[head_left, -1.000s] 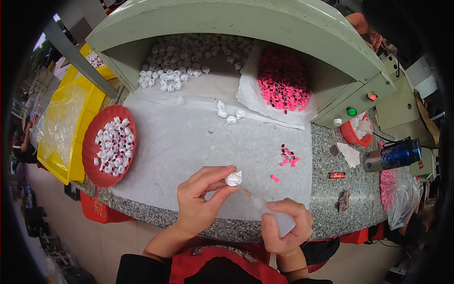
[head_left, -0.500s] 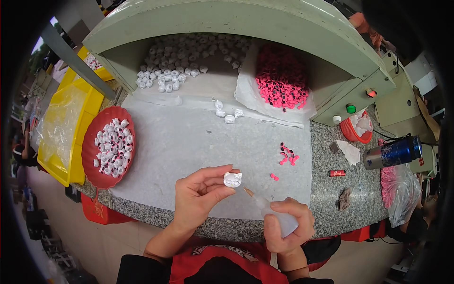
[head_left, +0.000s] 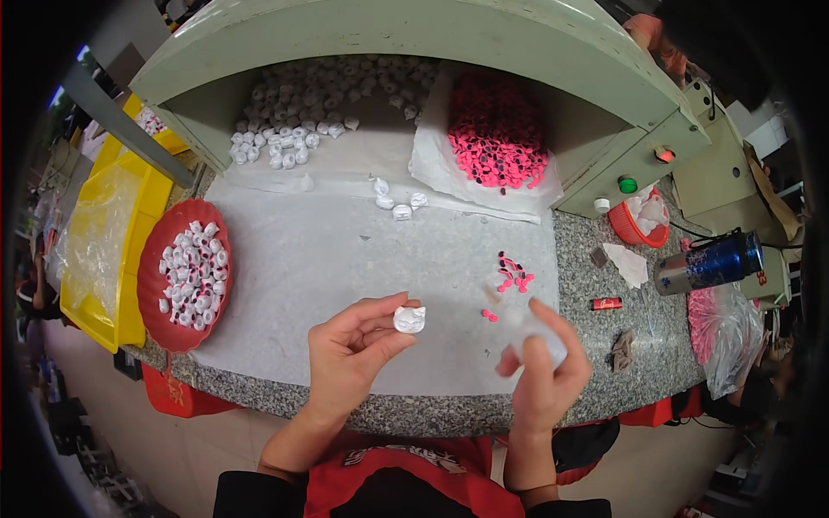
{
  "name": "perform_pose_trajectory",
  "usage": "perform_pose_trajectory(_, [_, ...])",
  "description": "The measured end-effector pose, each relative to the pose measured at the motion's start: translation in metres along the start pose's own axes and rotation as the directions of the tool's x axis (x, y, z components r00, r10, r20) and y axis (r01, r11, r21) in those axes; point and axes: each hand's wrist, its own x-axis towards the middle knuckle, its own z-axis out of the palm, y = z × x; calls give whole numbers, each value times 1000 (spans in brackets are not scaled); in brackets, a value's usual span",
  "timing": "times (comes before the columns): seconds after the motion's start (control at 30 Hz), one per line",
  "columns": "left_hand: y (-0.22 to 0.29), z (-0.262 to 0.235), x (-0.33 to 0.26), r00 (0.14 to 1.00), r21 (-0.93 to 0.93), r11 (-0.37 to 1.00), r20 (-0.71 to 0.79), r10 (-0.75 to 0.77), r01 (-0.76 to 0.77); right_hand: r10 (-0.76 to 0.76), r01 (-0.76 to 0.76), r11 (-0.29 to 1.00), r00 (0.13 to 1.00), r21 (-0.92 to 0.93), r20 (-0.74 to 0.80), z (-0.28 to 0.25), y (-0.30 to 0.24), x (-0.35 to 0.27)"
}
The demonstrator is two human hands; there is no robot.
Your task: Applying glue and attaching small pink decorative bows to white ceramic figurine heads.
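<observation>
Between the thumb and fingers of my left hand (head_left: 350, 354) is a small white cat-head piece (head_left: 409, 320), its moulded face upward. To the right, my right hand (head_left: 553, 375) is closed round a translucent squeeze bottle (head_left: 546, 338), which is smeared by motion. Its thin brown nozzle, also blurred, points away from me toward several small pink-and-black pieces (head_left: 516, 274) on the white paper sheet (head_left: 345, 268). Two loose pink pieces (head_left: 490, 316) lie nearest the nozzle. The bottle and the cat head are apart.
A red scalloped dish (head_left: 148, 285) of white pieces stands at left, beside a yellow tray (head_left: 82, 321). Under the green metal housing (head_left: 389, 34) lie heaped white pieces (head_left: 289, 138) and a pink-and-black pile (head_left: 496, 142). At right are a red basket (head_left: 623, 226), blue flask (head_left: 721, 261) and red lighter (head_left: 607, 304).
My right hand has drawn the bottle away from the cat head, to the right and toward the pink pieces. My left hand still holds the cat head. The whole view has shifted slightly.
</observation>
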Motion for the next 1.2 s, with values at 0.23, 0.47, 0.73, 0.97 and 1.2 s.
perform_pose_trajectory(0.23, [-11,9,2,999,-11,999,11,-34,34,377,-376,926,919,-27,113,-40,91,34])
perform_pose_trajectory(0.47, [-16,8,1,999,10,999,-29,-45,45,90,155,655,956,-739,280,-14,87,30])
perform_pose_trajectory(0.73, [-18,9,-1,999,6,999,-21,-31,31,98,95,813,950,-575,296,-14,79,29])
perform_pose_trajectory(0.97, [-24,12,-3,990,108,984,-9,144,-142,330,-396,907,878,141,346,7,7,15])
perform_pose_trajectory(1.2, [-23,14,-3,976,162,964,-18,216,-210,257,-334,931,884,144,391,21,1,1])
